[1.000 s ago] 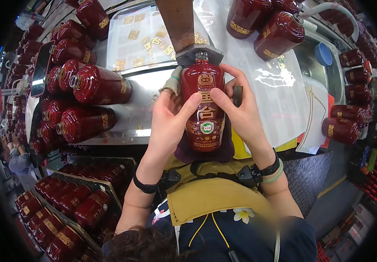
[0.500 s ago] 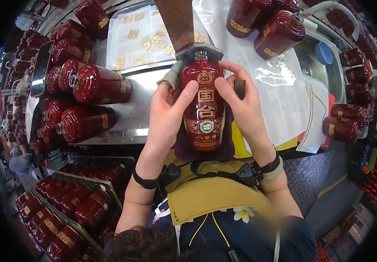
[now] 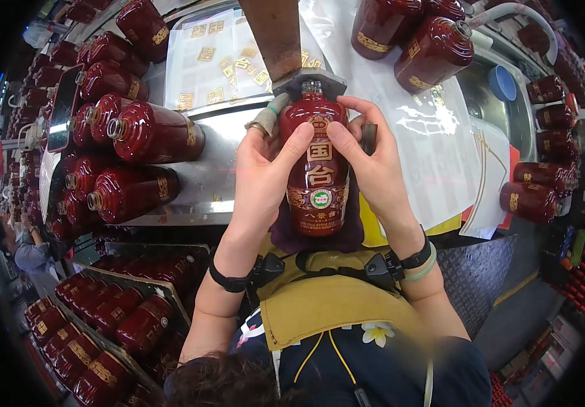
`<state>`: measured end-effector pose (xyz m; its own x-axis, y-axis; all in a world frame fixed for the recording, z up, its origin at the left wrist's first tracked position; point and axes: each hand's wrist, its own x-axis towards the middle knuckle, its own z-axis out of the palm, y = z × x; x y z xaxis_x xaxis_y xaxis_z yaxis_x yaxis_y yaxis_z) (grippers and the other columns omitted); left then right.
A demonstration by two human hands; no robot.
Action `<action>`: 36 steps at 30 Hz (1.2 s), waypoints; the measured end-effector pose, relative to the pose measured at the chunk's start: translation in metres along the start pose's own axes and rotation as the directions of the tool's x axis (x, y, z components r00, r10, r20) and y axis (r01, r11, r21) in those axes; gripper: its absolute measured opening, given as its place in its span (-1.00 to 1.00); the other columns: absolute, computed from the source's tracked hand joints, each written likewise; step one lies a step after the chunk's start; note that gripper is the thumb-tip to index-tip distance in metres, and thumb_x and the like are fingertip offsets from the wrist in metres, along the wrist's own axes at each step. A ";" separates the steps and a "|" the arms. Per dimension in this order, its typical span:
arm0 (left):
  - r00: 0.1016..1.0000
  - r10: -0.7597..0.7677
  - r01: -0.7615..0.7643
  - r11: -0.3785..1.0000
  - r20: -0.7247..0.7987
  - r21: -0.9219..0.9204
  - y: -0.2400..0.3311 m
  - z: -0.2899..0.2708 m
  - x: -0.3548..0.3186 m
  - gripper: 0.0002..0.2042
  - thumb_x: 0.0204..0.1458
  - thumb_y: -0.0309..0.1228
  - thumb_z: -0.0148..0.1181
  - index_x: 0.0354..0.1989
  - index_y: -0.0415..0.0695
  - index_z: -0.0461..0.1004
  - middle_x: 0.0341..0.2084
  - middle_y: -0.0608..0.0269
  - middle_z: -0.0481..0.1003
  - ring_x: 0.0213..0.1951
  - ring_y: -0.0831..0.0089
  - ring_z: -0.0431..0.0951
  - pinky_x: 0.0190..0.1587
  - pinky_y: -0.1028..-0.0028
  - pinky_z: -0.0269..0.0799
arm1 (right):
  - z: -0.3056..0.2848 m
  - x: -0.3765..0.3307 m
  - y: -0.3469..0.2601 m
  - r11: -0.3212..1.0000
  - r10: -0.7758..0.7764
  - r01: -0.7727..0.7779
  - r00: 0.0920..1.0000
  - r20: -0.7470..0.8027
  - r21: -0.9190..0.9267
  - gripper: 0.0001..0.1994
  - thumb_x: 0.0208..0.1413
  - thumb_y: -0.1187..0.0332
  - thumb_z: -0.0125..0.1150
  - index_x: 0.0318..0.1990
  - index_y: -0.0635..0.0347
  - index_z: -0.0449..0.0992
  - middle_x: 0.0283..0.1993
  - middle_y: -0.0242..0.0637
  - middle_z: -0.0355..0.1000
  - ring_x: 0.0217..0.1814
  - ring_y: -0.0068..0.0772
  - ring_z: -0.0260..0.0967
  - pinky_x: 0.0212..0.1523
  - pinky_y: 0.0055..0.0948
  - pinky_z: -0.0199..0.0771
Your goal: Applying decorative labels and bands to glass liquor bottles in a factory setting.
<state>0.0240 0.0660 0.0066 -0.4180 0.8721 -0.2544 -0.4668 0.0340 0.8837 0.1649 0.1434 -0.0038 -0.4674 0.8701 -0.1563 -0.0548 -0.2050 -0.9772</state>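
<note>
Both bare hands, the left hand (image 3: 258, 166) and the right hand (image 3: 372, 166), part-open and curved, clasp the shoulders of a dark-red glossy bottle (image 3: 315, 220), thumbs pressing near its upper gold emblem (image 3: 319, 127). Large gold characters (image 3: 319, 175) and a round green-and-white sticker (image 3: 321, 198) are already on its front; the mouth is uncapped, and what remains cannot be told. Decorated face up, it rests on a purple cloth (image 3: 283, 240), long axis pointing away from the person, neck at a dark metal plate (image 3: 329, 83), base toward the body.
</note>
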 end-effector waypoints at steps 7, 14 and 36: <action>1.000 -0.007 0.008 1.000 -0.018 0.018 -0.001 -0.001 0.000 -0.43 0.22 -0.42 0.33 0.32 -0.41 0.27 0.13 0.06 0.49 0.13 0.43 0.53 0.19 0.41 0.47 | 0.001 0.001 0.000 0.999 0.000 0.000 1.000 -0.005 -0.040 -0.55 0.23 0.29 0.41 0.20 0.23 0.44 -0.38 -0.65 0.11 -0.37 -0.79 0.05 -0.37 -0.70 0.10; 1.000 0.000 0.001 1.000 -0.010 0.007 0.000 0.000 0.000 -0.46 0.23 -0.42 0.32 0.31 -0.38 0.30 0.12 0.09 0.50 0.12 0.46 0.53 0.19 0.43 0.46 | -0.004 0.001 -0.008 0.998 0.014 -0.012 1.000 0.028 -0.058 -0.56 0.26 0.30 0.36 0.19 0.29 0.41 -0.36 -0.59 0.21 -0.33 -0.74 0.16 -0.31 -0.67 0.23; 0.998 -0.054 0.054 0.998 -0.036 0.008 0.002 -0.002 -0.004 -0.52 0.41 -0.25 0.05 0.34 -0.36 0.30 0.17 0.10 0.49 0.16 0.48 0.49 0.21 0.42 0.42 | -0.010 0.038 -0.067 0.217 -0.652 0.709 0.617 0.441 -0.671 -0.82 0.03 0.57 0.24 -0.19 0.19 0.62 -0.27 -0.19 0.54 -0.19 -0.08 0.52 -0.19 -0.20 0.53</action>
<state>0.0229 0.0619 0.0087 -0.4203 0.8507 -0.3158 -0.4829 0.0850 0.8715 0.1596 0.1952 0.0545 -0.6416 0.4728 0.6040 0.2486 0.8731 -0.4194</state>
